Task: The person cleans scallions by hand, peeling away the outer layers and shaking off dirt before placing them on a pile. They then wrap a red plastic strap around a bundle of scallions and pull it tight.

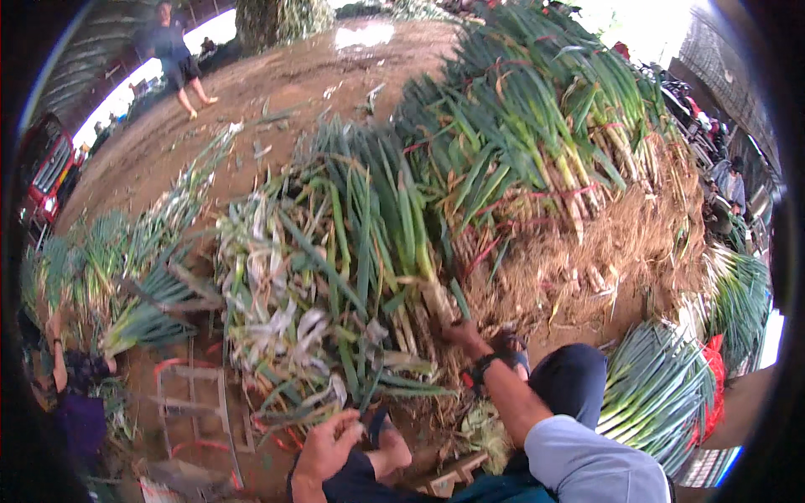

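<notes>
My right hand point(461, 335) reaches forward, wrist banded with a dark watch point(483, 362), and its fingers close on the pale root end of long green onions point(436, 302). Their green tops lie away from me on the stack. Low and nearer to me, my left hand point(331, 444) is half curled with fingers apart, holding nothing that I can see. Just beyond it spreads a heap of stripped, withered onion leaves point(277, 293). To the right of my hand rises a large pile of tied green onion bundles point(537, 126), roots toward me.
A metal-framed hand cart point(194, 402) lies at lower left, near another person point(75, 377) beside more onions point(101, 251). Onions with a red wrap point(658, 394) lie by my right knee. Someone stands point(176, 59) on the dirt floor; a red vehicle point(50, 172) is far left.
</notes>
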Demonstrator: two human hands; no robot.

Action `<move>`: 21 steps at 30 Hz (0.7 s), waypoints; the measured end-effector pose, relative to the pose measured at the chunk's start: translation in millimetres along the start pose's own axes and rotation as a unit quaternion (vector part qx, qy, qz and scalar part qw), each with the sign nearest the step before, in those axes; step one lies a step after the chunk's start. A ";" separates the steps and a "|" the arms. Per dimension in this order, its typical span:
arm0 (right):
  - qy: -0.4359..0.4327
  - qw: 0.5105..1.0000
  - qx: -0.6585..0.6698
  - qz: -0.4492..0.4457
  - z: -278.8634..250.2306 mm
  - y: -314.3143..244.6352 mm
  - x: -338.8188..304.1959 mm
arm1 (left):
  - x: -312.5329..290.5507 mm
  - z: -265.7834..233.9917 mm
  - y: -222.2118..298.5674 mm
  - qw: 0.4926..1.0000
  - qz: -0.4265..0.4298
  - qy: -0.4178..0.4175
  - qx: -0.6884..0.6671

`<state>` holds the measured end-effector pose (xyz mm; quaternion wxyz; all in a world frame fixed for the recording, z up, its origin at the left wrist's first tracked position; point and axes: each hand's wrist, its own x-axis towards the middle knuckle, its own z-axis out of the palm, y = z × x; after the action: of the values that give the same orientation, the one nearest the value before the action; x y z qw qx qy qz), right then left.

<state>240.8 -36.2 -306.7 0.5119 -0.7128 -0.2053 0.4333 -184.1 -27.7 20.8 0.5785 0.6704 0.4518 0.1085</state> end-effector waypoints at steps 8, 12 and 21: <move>-0.051 0.977 0.205 -0.021 54.1 -164.4 -98.6 | -25.9 -13.8 -28.4 0.997 -0.024 0.041 -0.058; -0.113 0.992 -0.054 -0.022 50.8 -138.5 -62.3 | -20.7 -7.9 -40.1 0.997 -0.005 0.025 -0.067; -0.069 0.968 -0.166 -0.176 42.4 -153.2 -56.9 | -24.2 -18.8 -48.2 0.997 -0.008 0.058 -0.042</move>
<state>198.0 5.3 -148.7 0.4392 -0.7087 -0.4318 0.3441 -233.6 -36.4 -6.3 0.5801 0.6344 0.4850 0.1608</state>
